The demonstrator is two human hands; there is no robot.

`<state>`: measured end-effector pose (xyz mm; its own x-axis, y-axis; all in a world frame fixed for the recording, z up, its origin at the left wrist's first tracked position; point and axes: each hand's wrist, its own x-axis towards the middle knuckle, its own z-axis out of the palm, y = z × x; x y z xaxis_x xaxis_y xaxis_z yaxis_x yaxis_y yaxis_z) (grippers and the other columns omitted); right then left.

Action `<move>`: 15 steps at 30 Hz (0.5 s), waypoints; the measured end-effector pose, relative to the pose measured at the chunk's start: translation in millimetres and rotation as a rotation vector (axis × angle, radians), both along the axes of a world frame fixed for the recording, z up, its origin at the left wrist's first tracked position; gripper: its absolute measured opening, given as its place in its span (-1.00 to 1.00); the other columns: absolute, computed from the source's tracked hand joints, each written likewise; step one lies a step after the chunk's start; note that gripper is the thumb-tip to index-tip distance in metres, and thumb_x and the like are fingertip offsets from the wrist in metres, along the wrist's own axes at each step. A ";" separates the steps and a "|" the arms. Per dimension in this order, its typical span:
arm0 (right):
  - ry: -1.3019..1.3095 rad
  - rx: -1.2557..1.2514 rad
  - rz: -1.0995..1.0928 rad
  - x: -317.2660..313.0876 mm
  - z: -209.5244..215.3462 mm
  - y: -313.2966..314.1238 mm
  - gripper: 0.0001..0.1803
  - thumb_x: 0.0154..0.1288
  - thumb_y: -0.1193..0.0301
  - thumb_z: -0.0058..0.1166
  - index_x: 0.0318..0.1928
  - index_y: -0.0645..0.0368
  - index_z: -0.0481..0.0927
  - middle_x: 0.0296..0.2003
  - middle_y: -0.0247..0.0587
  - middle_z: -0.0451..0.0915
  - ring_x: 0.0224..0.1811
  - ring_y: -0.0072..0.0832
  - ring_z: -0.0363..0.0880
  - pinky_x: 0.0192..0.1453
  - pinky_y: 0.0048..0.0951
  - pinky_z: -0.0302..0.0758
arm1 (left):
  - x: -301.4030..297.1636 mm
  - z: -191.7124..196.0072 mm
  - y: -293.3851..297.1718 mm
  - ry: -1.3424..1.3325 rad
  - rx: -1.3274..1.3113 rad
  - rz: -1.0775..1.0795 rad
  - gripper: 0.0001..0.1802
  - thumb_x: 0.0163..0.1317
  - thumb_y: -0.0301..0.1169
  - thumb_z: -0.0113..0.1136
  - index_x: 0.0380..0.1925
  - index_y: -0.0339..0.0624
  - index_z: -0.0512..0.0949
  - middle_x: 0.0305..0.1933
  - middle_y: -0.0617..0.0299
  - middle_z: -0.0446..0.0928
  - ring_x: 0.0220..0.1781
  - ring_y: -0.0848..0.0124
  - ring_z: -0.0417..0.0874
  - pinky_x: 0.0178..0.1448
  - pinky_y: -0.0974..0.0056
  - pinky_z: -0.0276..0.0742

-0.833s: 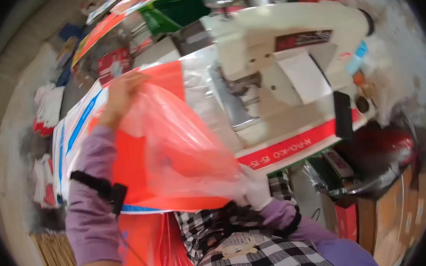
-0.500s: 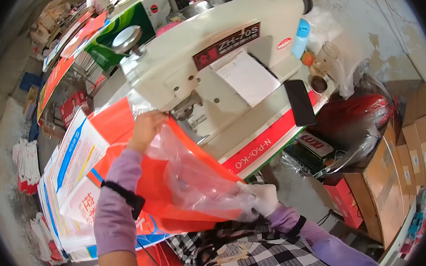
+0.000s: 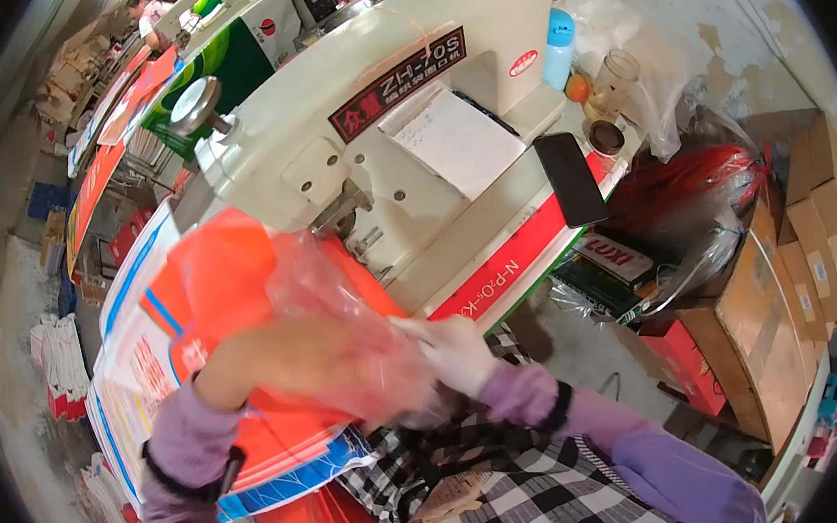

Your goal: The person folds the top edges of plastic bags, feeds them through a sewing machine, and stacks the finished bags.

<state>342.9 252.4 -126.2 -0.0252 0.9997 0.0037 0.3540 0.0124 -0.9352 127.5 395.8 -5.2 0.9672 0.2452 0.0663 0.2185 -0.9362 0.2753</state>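
My left hand (image 3: 313,360), smeared by motion, is over the orange woven bag (image 3: 217,263) and against its clear plastic liner (image 3: 311,275). Its fingers do not show sharply. My right hand (image 3: 457,355), in a white glove, is closed on the bunched mouth of the bag and liner, close to my left hand. Beyond both hands stands a cream sewing machine (image 3: 279,115), its needle area (image 3: 344,213) just past the bag's far edge. Under the orange bag lies a stack of printed white and blue bags (image 3: 128,383).
A black phone (image 3: 569,181) and a notepad (image 3: 453,141) lie on the machine's bed. A blue bottle (image 3: 558,54), glass jar (image 3: 616,79) and orange fruit (image 3: 578,88) stand at its right end. Cardboard boxes (image 3: 739,335) are at right. Another person (image 3: 152,17) is far back left.
My left hand has come down and toward me from beside the needle area, nearer my right hand. The bag's stretched opening has bunched up. The view has shifted slightly.
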 end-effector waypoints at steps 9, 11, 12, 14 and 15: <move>-0.140 -0.073 0.211 -72.4 18.7 51.8 -0.64 0.41 0.50 -0.05 0.18 0.29 0.48 -0.06 -0.16 0.65 -0.07 -0.46 0.62 0.06 -0.42 0.54 | -108.5 -12.1 -152.4 -0.272 -0.566 0.712 -0.88 0.31 -0.45 0.12 -0.39 -0.18 0.60 -0.54 0.14 0.54 -0.53 0.28 0.57 -0.43 0.22 0.47; 0.170 -0.087 0.339 -122.9 -19.2 -13.9 -0.63 0.45 0.43 -0.08 0.21 0.27 0.45 0.00 -0.16 0.62 0.03 -0.42 0.58 0.18 -0.35 0.49 | -44.3 -21.0 -211.4 -0.372 -0.864 1.131 -0.77 0.49 -0.38 -0.03 -0.30 -0.24 0.54 -0.37 0.49 0.41 -0.28 0.59 0.38 -0.21 0.39 0.37; 0.768 -0.323 0.308 -132.0 -30.7 -28.1 -0.62 0.47 0.40 -0.10 0.22 0.26 0.44 0.03 -0.16 0.60 0.07 -0.41 0.56 0.25 -0.32 0.46 | -42.1 -32.4 -221.3 -0.558 -1.107 1.286 -0.73 0.53 -0.32 -0.07 -0.17 -0.28 0.55 -0.31 0.54 0.34 -0.24 0.63 0.33 -0.20 0.44 0.33; 1.292 -0.481 0.347 -89.7 -27.2 -22.7 -0.63 0.49 0.36 -0.08 0.21 0.22 0.45 0.05 -0.18 0.59 0.06 -0.38 0.57 0.28 -0.31 0.45 | -39.0 -36.1 -218.2 -0.490 -1.223 1.222 -0.66 0.53 -0.29 -0.05 0.07 -0.29 0.55 -0.20 0.53 0.43 -0.16 0.63 0.39 -0.09 0.45 0.38; 1.393 -0.507 0.396 -63.3 -12.2 -17.1 -0.65 0.48 0.36 -0.06 0.19 0.19 0.47 0.03 -0.20 0.61 0.00 -0.37 0.60 0.25 -0.33 0.47 | -25.1 -28.3 -215.6 -0.556 -1.272 1.199 -0.67 0.53 -0.30 -0.05 0.07 -0.31 0.54 -0.12 0.51 0.52 -0.07 0.62 0.46 -0.01 0.40 0.43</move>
